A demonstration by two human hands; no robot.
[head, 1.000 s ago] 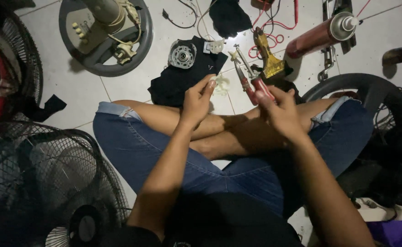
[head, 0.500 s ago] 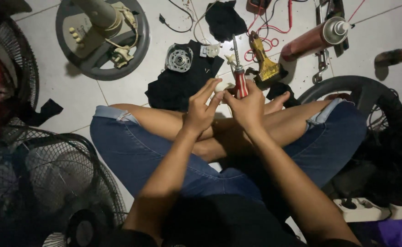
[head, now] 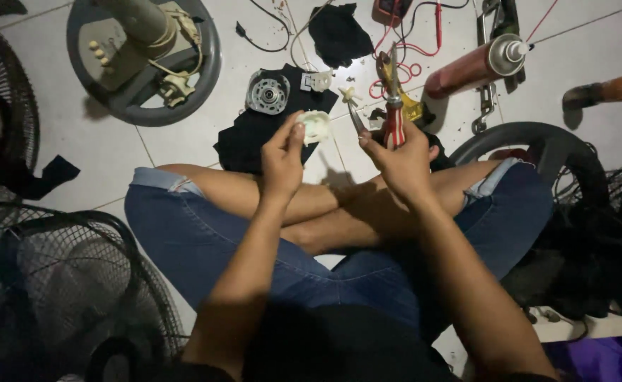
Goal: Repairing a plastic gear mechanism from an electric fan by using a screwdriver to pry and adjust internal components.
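At the far left, wire fan guards [head: 49, 297] lay on the tiled floor [head: 113, 163], dark and partly out of view. Above them stood a round grey fan base [head: 205, 67] with a beige switch housing and loose wires on top. Further right, a silver fan motor [head: 268, 93] rested on a black cloth [head: 251, 141] spread on the floor just beyond the person's crossed legs in blue jeans [head: 183, 240].

The left hand [head: 283, 159] was raised over the knees, its fingers closed round a small white plastic part [head: 316, 126], pinched between thumb and fingertips so that the part sat above the black cloth's right edge. Just beside it, the right hand [head: 399, 159] was wrapped shut on the red-handled pliers [head: 394, 120], whose dark nose pointed up and left towards another small white piece [head: 348, 94]; whether the tip touched that piece could not be told.

Behind the pliers lay a yellow-handled tool [head: 410, 107] and red test leads [head: 438, 28] running up to a meter at the top edge. To the right a red spray can [head: 475, 67] lay on its side, cap end pointing right. A black fan guard ring [head: 537, 145] curved beside the right knee, and more dark wire guard filled the far right.
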